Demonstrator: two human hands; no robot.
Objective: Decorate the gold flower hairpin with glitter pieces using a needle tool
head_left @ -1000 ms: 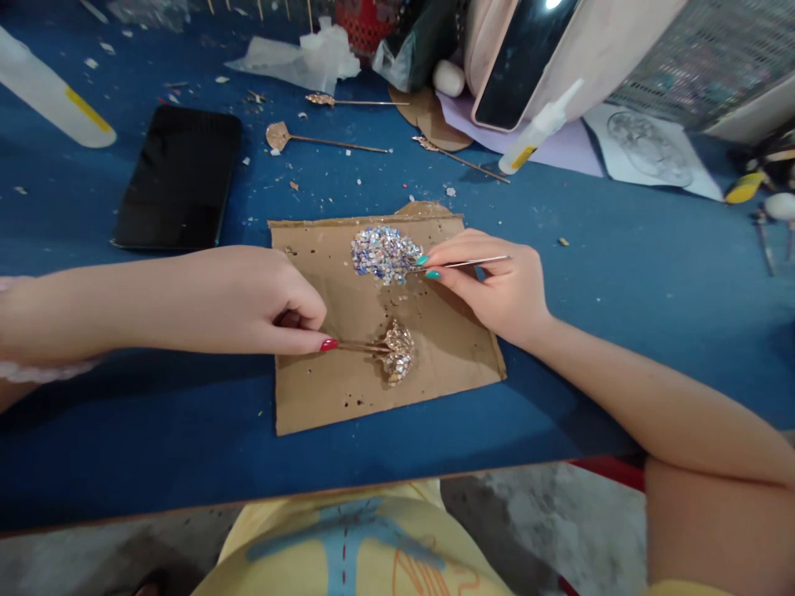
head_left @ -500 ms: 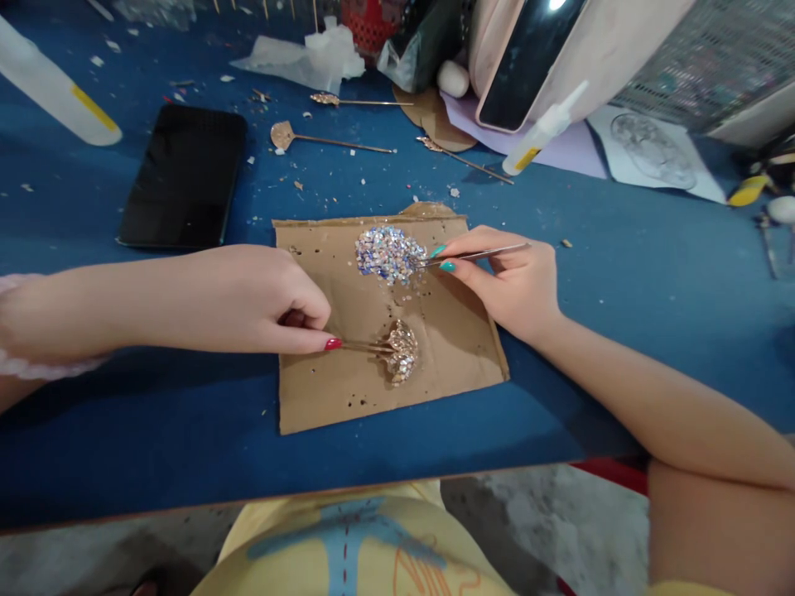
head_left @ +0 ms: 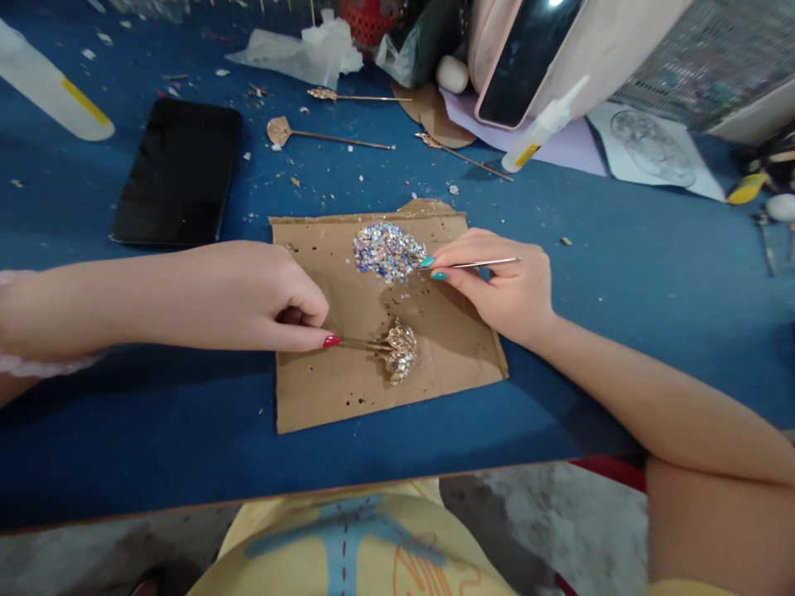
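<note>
My left hand (head_left: 282,302) is closed around the stem of a gold hairpin (head_left: 401,352), whose leaf-shaped head glitters over the near part of a cardboard sheet (head_left: 323,389). Small shiny chips cover part of that head. Pinched in my right hand (head_left: 503,277) are slim metal tweezers (head_left: 481,263), their tips at the right edge of a heap of iridescent chips (head_left: 385,251). The heap lies on the far half of the cardboard. Whether the tips hold a chip is too small to tell.
A black phone or tablet (head_left: 180,174) lies left of the cardboard. Beyond it are more gold hairpins (head_left: 339,139), a glue bottle (head_left: 537,136) at the right and another white bottle (head_left: 53,87) at far left. A phone (head_left: 525,62) leans at the back.
My right hand has shifted slightly left, and the tweezers have turned to lie flatter at the heap's edge. The left hand keeps the hairpin in nearly the same place.
</note>
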